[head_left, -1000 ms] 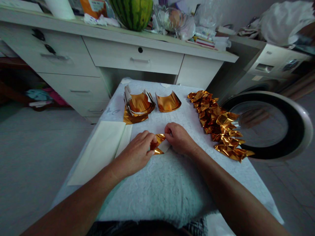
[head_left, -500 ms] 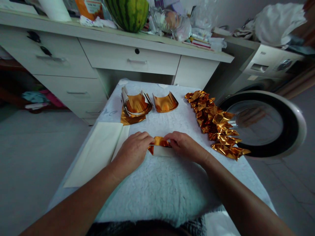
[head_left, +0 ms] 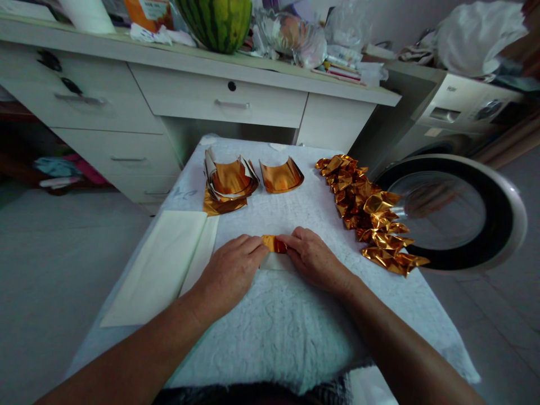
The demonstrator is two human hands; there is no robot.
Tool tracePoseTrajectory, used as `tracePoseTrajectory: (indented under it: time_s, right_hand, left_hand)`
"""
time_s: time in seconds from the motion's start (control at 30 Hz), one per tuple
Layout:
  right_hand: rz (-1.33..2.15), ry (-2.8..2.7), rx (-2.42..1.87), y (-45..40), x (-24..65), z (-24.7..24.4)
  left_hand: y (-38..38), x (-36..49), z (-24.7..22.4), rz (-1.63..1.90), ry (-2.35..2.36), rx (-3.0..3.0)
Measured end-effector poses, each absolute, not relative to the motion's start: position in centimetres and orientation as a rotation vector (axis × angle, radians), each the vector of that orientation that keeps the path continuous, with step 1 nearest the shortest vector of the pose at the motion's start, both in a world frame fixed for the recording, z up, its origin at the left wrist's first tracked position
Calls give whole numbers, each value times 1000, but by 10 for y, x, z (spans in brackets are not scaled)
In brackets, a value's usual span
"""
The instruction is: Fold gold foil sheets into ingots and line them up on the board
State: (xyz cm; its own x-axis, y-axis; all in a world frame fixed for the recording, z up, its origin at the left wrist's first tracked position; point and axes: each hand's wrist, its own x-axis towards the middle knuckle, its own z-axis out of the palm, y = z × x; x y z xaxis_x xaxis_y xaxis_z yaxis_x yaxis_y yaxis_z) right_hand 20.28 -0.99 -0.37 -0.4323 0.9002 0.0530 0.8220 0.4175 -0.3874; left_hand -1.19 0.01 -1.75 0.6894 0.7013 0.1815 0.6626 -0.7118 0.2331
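Observation:
Between my two hands is a small sheet of gold foil paper (head_left: 273,243), partly folded, with a pale strip of its underside showing below the gold. My left hand (head_left: 236,264) is closed on its left end. At the right end, the fingers of my right hand (head_left: 312,256) press and pinch the fold. Beyond them stand a stack of curved gold foil sheets (head_left: 231,179) and a smaller curved stack (head_left: 282,175). A row of folded gold foil pieces (head_left: 363,211) runs along the table's right side. White paper sheets (head_left: 156,264) lie left of my left hand.
A pale cloth covers the table (head_left: 270,332). Behind it is a white drawer unit (head_left: 228,98) with a watermelon (head_left: 214,25) and plastic bags on top. A washing machine (head_left: 459,112) stands at right, its round door (head_left: 517,219) swung out beside the table.
The foil sheet's upper part is folded down a little further, and the orange corner by my left hand no longer shows. My right hand has shifted slightly left along the fold.

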Motion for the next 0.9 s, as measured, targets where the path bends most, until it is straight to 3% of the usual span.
tracePoseTrajectory:
  time_s: [0.7, 0.9]
  right_hand:
    - [771, -2471, -1283, -18, 218, 14]
    - [758, -2448, -1242, -16, 218, 10]
  left_hand:
    - [10, -18, -16, 439, 1078, 2757]
    - [6, -17, -17, 640, 1117, 2676]
